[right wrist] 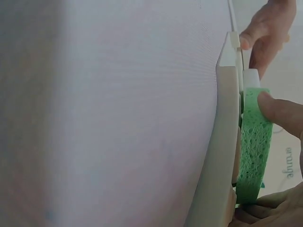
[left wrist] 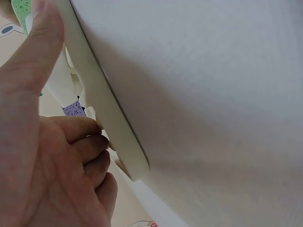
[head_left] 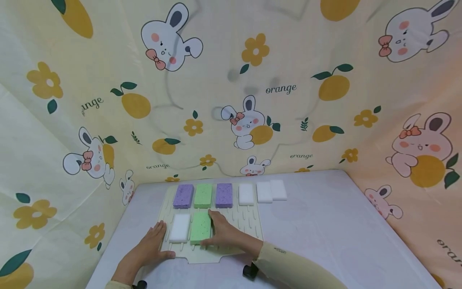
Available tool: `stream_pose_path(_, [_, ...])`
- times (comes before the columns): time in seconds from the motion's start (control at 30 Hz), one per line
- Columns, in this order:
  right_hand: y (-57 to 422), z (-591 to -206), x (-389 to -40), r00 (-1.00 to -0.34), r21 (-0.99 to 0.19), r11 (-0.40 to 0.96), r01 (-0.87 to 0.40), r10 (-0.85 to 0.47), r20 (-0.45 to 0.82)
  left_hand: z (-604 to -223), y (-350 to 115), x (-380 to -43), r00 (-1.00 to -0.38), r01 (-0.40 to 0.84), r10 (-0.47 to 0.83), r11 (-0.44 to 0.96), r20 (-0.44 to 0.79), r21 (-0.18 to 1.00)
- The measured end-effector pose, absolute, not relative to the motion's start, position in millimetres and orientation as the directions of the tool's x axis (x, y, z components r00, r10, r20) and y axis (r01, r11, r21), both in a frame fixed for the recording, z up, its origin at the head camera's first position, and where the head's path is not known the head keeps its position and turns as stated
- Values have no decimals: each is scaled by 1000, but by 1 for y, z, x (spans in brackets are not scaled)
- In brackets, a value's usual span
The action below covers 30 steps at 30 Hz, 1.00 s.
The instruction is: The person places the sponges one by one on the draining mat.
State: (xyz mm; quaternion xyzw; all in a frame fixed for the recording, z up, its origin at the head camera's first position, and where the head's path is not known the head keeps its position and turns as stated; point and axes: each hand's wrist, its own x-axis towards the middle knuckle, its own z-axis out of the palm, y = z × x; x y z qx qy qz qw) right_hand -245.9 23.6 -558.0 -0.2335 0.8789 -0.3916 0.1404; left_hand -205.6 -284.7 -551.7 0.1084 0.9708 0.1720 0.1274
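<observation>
A cream ribbed tray [head_left: 203,257] lies on the table in the head view. My left hand [head_left: 147,245] rests at its front left corner, fingertips along the left edge and thumb on the front edge. With thumb and fingers at its two ends, my right hand [head_left: 229,236] pinches a green sponge [head_left: 199,228] in the tray's front row. The right wrist view shows this green sponge [right wrist: 255,146] lying flat on the ribs. Left of it is a white sponge [head_left: 179,228]. Behind them sit a purple sponge [head_left: 183,196], another green sponge [head_left: 203,196] and a second purple sponge [head_left: 224,195].
A white sponge [head_left: 246,195] lies at the tray's back right. Beyond the tray's right edge, a white sponge [head_left: 264,192] touches another white sponge [head_left: 278,190] on the white tablecloth [head_left: 317,224]. A printed curtain [head_left: 288,120] hangs behind and on both sides.
</observation>
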Motion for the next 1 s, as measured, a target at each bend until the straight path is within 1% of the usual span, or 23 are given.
stream_pose_path(0.5, [38,-555,-241,-849,-779,559,-283,-524,-67,-551,-284,-205,-946,153,241,922,-216,355])
stream_pose_path(0.77, [53,-547,-243,-831,-738,558,-380,-556,7,-550,-283,-202,-947,162,250,915,-203,370])
stream_pose_path(1.0, [72,-542,-244,-839,-746,549,-376,-544,22,-550,-283,-203,-945,170,258,913,-202,371])
